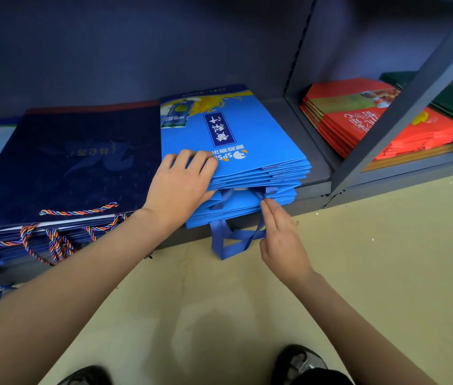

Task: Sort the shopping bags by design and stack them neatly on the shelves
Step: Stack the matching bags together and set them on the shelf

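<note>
Now left hand (182, 184) clamped on upper blue bags (247, 151), right hand's (281, 240) straight fingers against ribbon handle (236, 240).

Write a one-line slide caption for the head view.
Left hand lifts the upper part of the bright blue bag stack on the shelf while right hand tucks in a blue ribbon handle.

Blue bags (247, 151) stacked flat (ribbon handles dangling).
</note>
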Motion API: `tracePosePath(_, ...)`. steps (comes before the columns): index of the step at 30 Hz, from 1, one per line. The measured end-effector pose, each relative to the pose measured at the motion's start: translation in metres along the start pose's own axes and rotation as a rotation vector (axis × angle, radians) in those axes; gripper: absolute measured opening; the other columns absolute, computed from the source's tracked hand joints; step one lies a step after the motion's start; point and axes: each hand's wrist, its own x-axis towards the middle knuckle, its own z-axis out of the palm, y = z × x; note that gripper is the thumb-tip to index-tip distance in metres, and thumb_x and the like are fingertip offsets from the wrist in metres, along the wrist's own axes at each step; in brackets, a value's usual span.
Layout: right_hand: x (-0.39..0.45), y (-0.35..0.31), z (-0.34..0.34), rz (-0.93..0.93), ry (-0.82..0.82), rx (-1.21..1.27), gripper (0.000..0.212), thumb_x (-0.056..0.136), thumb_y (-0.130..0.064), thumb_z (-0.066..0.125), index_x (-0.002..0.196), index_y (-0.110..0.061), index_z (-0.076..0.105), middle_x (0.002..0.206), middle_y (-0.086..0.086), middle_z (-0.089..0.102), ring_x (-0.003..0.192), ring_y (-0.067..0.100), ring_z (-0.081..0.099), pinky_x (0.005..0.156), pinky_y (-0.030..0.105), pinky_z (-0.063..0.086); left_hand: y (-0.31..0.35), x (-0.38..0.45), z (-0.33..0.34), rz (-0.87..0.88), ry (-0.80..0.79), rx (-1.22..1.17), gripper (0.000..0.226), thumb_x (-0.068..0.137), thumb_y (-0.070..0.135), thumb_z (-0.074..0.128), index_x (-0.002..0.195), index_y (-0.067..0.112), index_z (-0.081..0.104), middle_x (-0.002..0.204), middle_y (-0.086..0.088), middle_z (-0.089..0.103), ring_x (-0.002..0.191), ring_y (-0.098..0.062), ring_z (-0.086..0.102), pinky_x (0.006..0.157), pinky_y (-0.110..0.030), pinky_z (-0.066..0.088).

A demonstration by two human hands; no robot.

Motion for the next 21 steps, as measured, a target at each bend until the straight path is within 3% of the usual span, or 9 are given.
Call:
tracePosePath(2, 0.005, -0.001, 0.005, 0.025, -0.083, -0.087, 0.069, 0.058, 0.0, 0.069, 0.125, 0.007, 0.053, 0.127, 0.021, 0.056, 0.115, 0.035, 0.056, 0.092, 0.049, 0.048, 0.0, 0.0, 0.0, -0.001, -0.001, -0.005, 0.059, 0.065, 0.044, 0.076, 0.107, 0.01, 0.055, 0.108, -0.003, 0.064, 0.086, -0.025, 0.06, 0.068, -0.033, 0.046)
tracePosePath(4, 0.009, -0.005, 0.007, 0.029, -0.111, -0.142, 0.078, 0.055, -0.003, 0.076, 0.128, 0.005, 0.051, 0.132, 0.018, 0.054, 0.119, 0.033, 0.054, 0.096, 0.045, 0.045, 0.0, 0.001, 0.0, -0.004, -0.007, -0.007, 0.058, 0.064, 0.044, 0.076, 0.107, 0.01, 0.057, 0.108, -0.003, 0.064, 0.086, -0.025, 0.06, 0.067, -0.033, 0.046)
tracePosePath(7, 0.021, -0.014, 0.005, 0.013, -0.168, -0.078, 0.078, 0.081, -0.005, 0.055, 0.148, -0.003, 0.015, 0.156, 0.01, 0.013, 0.143, 0.026, 0.018, 0.114, 0.035, 0.021, 0.001, 0.001, 0.0, -0.006, -0.011, -0.013, 0.06, 0.063, 0.045, 0.077, 0.107, 0.01, 0.055, 0.107, -0.003, 0.064, 0.085, -0.025, 0.06, 0.067, -0.033, 0.046)
tracePosePath(9, 0.023, -0.017, 0.002, 0.009, -0.173, -0.009, 0.074, 0.086, -0.004, 0.046, 0.149, -0.005, 0.008, 0.157, 0.008, 0.003, 0.145, 0.022, 0.007, 0.115, 0.029, 0.013, 0.002, 0.001, 0.0, -0.005, -0.002, -0.02, 0.062, 0.063, 0.045, 0.078, 0.107, 0.01, 0.053, 0.107, -0.003, 0.064, 0.085, -0.025, 0.06, 0.068, -0.033, 0.047)
tracePosePath(11, 0.018, -0.02, -0.002, -0.005, -0.102, 0.073, 0.066, 0.084, 0.002, 0.043, 0.146, -0.001, 0.021, 0.155, 0.012, 0.017, 0.143, 0.023, 0.019, 0.114, 0.023, 0.013, 0.001, 0.0, 0.001, -0.007, 0.004, -0.013, 0.064, 0.063, 0.046, 0.078, 0.108, 0.01, 0.049, 0.107, -0.003, 0.064, 0.086, -0.025, 0.06, 0.068, -0.033, 0.046)
tracePosePath(13, 0.008, -0.023, -0.004, -0.016, 0.028, 0.118, 0.055, 0.078, 0.0, 0.039, 0.132, 0.004, 0.046, 0.139, 0.018, 0.046, 0.127, 0.027, 0.046, 0.108, 0.024, 0.028, 0.0, 0.001, 0.0, -0.007, -0.001, -0.002, 0.066, 0.063, 0.048, 0.077, 0.108, 0.011, 0.047, 0.107, -0.002, 0.064, 0.086, -0.024, 0.06, 0.068, -0.032, 0.046)
tracePosePath(14, 0.003, -0.025, -0.005, -0.049, 0.091, 0.139, 0.052, 0.075, -0.004, 0.035, 0.124, 0.003, 0.053, 0.13, 0.019, 0.054, 0.118, 0.028, 0.051, 0.103, 0.028, 0.032, 0.0, 0.001, 0.0, -0.005, -0.006, -0.002, 0.066, 0.063, 0.048, 0.077, 0.108, 0.011, 0.047, 0.107, -0.002, 0.063, 0.087, -0.024, 0.06, 0.068, -0.032, 0.046)
tracePosePath(17, 0.0, -0.035, -0.009, -0.168, 0.057, 0.146, 0.056, 0.072, -0.014, 0.03, 0.12, -0.005, 0.057, 0.124, 0.018, 0.054, 0.107, 0.027, 0.048, 0.09, 0.036, 0.046, 0.001, 0.001, -0.001, -0.01, -0.022, 0.006, 0.067, 0.063, 0.049, 0.076, 0.109, 0.012, 0.045, 0.108, -0.001, 0.063, 0.088, -0.024, 0.06, 0.069, -0.032, 0.046)
tracePosePath(21, 0.01, -0.044, 0.003, -0.233, 0.02, 0.031, 0.062, 0.072, -0.015, 0.03, 0.13, -0.015, 0.051, 0.128, 0.007, 0.051, 0.112, 0.022, 0.042, 0.087, 0.036, 0.047, 0.0, 0.001, -0.001, -0.002, -0.018, 0.011, 0.066, 0.063, 0.049, 0.075, 0.109, 0.012, 0.046, 0.107, -0.001, 0.063, 0.087, -0.024, 0.06, 0.069, -0.031, 0.046)
